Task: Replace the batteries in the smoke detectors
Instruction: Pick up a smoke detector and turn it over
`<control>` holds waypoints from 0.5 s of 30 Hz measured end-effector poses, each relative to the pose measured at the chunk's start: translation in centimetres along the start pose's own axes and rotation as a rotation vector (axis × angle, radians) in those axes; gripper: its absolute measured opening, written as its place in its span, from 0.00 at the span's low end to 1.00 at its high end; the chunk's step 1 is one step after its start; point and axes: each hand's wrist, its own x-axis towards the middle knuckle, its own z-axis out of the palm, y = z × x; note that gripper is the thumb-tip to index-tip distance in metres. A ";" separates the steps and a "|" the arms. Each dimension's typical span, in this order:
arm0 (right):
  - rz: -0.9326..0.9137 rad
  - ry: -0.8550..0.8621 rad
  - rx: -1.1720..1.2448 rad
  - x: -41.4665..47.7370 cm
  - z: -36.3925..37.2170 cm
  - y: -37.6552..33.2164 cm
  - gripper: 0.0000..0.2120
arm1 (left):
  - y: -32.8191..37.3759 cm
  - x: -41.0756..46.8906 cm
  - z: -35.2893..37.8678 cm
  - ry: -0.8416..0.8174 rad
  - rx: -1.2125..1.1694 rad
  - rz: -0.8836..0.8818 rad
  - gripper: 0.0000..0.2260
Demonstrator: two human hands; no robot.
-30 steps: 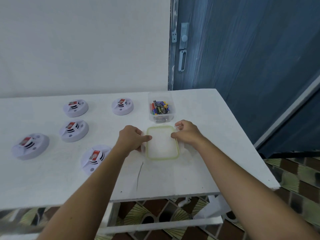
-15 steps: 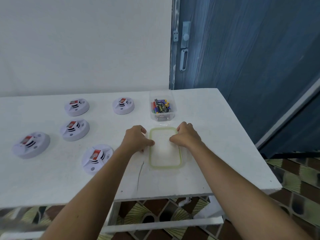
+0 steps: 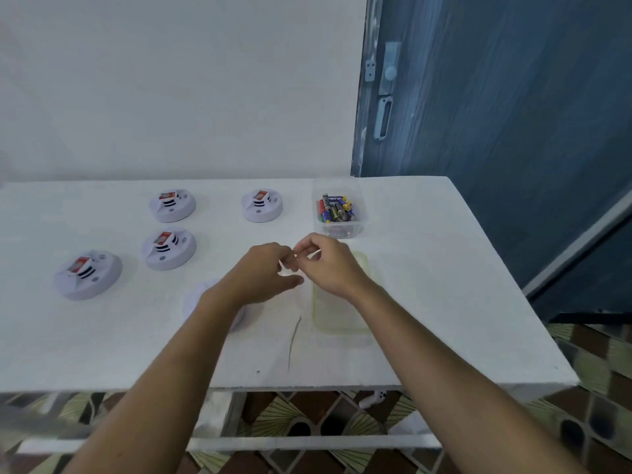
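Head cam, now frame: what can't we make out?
- Nearest smoke detector: head view, mostly behind left forearm.
- Lid: far end under right hand.
- Left hand and right hand: fingers meet, blurred; any pinch unreadable.
- Batteries in clear container: labels too small.

Blue door (image 3: 513, 97) (pale handle), white table (image 3: 444, 285)

The nearest smoke detector (image 3: 195, 297) lies mostly hidden under the wrist of the left hand (image 3: 261, 277), the far end of the lid (image 3: 342, 316) under the right hand (image 3: 330, 266) — and whether the blurred, meeting fingertips pinch anything cannot be told.
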 end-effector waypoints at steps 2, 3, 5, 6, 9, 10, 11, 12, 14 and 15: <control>-0.011 -0.016 0.038 0.3 1.5 -0.6 0.06 | -1.5 -1.1 -1.3 -0.016 0.039 -0.074 0.12; -0.012 -0.017 0.048 0.4 2.3 -0.9 0.07 | -2.4 -1.7 -2.0 -0.031 0.086 -0.132 0.14; -0.004 -0.023 0.064 0.7 3.7 -1.2 0.07 | -4.2 -2.9 -2.8 -0.109 0.235 -0.263 0.22; 0.002 -0.032 0.070 0.9 4.3 -1.3 0.07 | -4.9 -3.5 -3.2 -0.165 0.287 -0.315 0.29; 0.022 -0.055 0.084 1.3 5.8 -1.3 0.06 | -6.7 -4.8 -3.6 -0.296 0.227 -0.375 0.46; 0.030 -0.055 0.087 1.4 6.2 -1.3 0.06 | -7.1 -5.0 -3.5 -0.317 0.197 -0.366 0.47; 0.035 -0.048 0.090 1.6 6.6 -1.3 0.06 | -7.4 -5.1 -3.3 -0.322 0.190 -0.347 0.48; 0.040 -0.040 0.097 1.8 6.9 -1.3 0.06 | -7.6 -5.1 -3.2 -0.314 0.187 -0.335 0.47; 0.042 -0.022 0.123 2.0 7.4 -1.4 0.06 | -7.8 -5.1 -3.3 -0.265 0.106 -0.352 0.45; 0.041 -0.011 0.137 2.1 7.6 -1.5 0.06 | -7.8 -5.0 -3.5 -0.224 0.010 -0.371 0.42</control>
